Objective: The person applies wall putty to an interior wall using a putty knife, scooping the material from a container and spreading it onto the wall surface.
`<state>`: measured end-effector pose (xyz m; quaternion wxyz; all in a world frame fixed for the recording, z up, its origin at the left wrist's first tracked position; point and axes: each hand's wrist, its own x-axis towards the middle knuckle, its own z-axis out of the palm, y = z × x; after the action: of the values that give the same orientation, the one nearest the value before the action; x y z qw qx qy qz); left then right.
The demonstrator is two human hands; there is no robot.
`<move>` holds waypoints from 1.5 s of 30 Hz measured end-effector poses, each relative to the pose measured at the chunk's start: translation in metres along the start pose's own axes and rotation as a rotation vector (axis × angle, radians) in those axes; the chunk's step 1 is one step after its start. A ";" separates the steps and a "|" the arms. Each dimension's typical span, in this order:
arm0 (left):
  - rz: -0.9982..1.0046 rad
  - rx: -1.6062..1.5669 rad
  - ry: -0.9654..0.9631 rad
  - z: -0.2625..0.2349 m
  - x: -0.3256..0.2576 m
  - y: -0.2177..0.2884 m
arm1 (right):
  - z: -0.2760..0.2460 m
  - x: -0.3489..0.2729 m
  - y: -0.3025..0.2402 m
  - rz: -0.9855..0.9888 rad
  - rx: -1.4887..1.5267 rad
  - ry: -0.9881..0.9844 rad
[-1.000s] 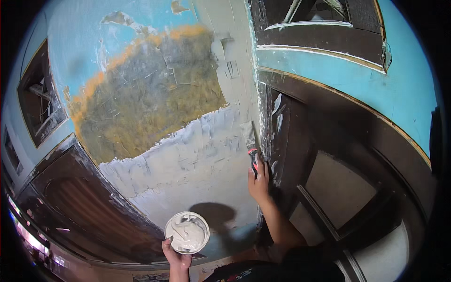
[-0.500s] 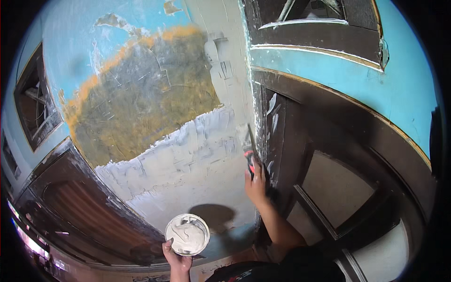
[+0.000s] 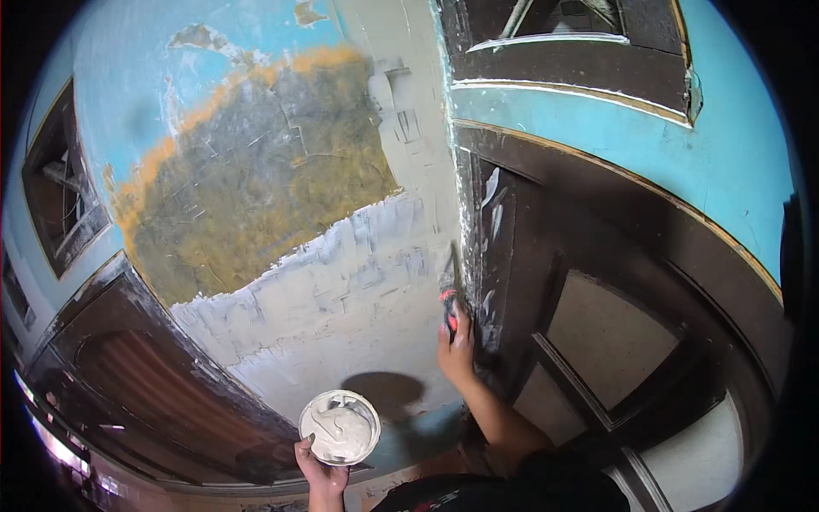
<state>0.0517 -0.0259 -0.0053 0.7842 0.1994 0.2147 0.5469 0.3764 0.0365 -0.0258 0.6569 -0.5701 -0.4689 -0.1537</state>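
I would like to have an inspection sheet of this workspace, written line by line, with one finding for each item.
Surface: wall with a rough grey-brown patch, blue paint above it, a pale coat below and right.
Job's things: round tub of pale paste; putty knife, blade at the wall's right side.
Clutter: lower edge too unclear to tell.
Hands: left hand holds the tub; right hand grips the knife's black-and-red handle.
Cables: nothing clearly seen.
Surroundings: dark panelled woodwork with white smears.

Putty knife (image 3: 448,293) (red-trimmed) points up the wall (image 3: 367,299); tub (image 3: 376,431) holds pale paste (image 3: 339,429).
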 end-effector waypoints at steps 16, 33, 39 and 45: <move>-0.009 0.011 0.024 -0.006 -0.007 0.016 | 0.015 0.087 -0.053 -0.150 -0.051 -0.108; 0.003 -0.016 0.007 -0.041 0.006 0.037 | -0.015 0.423 -0.252 -0.649 -0.131 0.267; -0.003 -0.045 0.026 -0.048 0.002 0.045 | -0.004 0.306 -0.186 -0.421 -0.166 0.068; -0.030 -0.060 -0.027 -0.057 0.003 0.054 | -0.003 0.141 -0.081 -0.423 -0.108 0.102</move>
<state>-0.0210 -0.0015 -0.0233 0.8009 0.1799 0.1906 0.5384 0.3905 0.0563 0.1350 0.6016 -0.4848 -0.5352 -0.3415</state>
